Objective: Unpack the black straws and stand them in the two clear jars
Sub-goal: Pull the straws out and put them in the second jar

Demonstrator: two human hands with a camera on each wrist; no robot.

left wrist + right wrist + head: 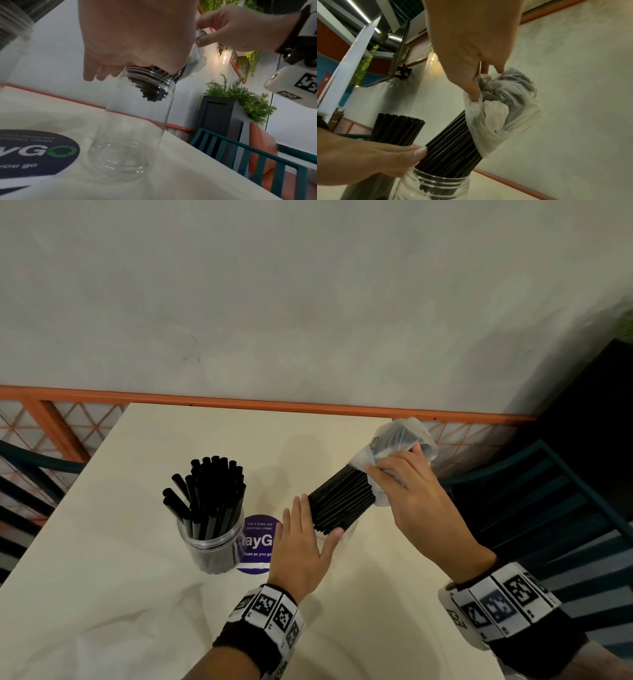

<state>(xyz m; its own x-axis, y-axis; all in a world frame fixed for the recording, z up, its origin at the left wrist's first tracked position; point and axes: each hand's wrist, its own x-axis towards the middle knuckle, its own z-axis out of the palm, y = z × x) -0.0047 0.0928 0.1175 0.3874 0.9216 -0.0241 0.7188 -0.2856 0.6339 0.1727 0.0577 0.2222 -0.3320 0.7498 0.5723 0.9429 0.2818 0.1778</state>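
Observation:
A bundle of black straws (342, 501) leans to the right, its lower ends (154, 94) just inside the mouth of an otherwise empty clear jar (130, 135). A crumpled clear plastic bag (400, 436) still covers the bundle's top end. My left hand (318, 517) holds the bundle low down between thumb (419, 151) and fingers, hiding most of that jar in the head view. My right hand (394, 460) pinches the bag (501, 108) at the top. To the left stands the other clear jar (212, 542), filled with upright black straws.
Both jars stand on a cream table (102, 577) with a round purple sticker (258, 542) between them. An orange rail (274, 404) and a grey wall run behind. A teal slatted chair (548, 508) and a black planter (217, 119) are to the right.

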